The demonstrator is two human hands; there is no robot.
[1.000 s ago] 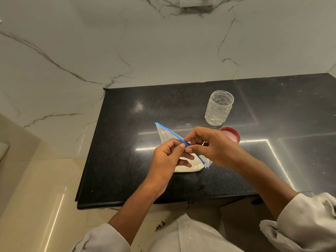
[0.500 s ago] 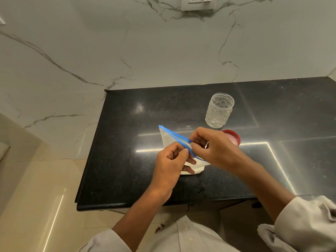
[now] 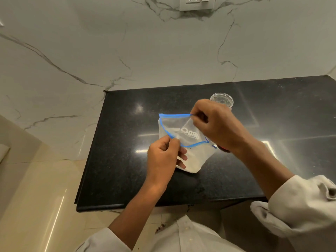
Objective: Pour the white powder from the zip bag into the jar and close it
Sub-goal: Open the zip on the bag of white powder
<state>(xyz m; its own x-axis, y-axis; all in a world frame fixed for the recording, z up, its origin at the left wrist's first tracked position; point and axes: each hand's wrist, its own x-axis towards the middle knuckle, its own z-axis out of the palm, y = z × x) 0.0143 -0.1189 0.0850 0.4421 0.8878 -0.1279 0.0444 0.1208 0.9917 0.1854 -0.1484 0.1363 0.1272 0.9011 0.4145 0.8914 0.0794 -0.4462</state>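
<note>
Between both hands, left hand (image 3: 164,157) and right hand (image 3: 216,124) pinch the zip bag (image 3: 183,142) mouth apart

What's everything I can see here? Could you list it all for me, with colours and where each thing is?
zip bag: one, clear with a blue zip strip, mouth pulled open, held over the counter
white powder: one heap, in the bag's bottom
jar: one, clear, open, at the counter's back, partly behind the right hand
lid: one, red, mostly hidden under the right wrist
counter: one, black, polished
wall socket: one, white, on the marble wall
left hand: pinches the bag's near edge
right hand: pinches the far edge
</note>
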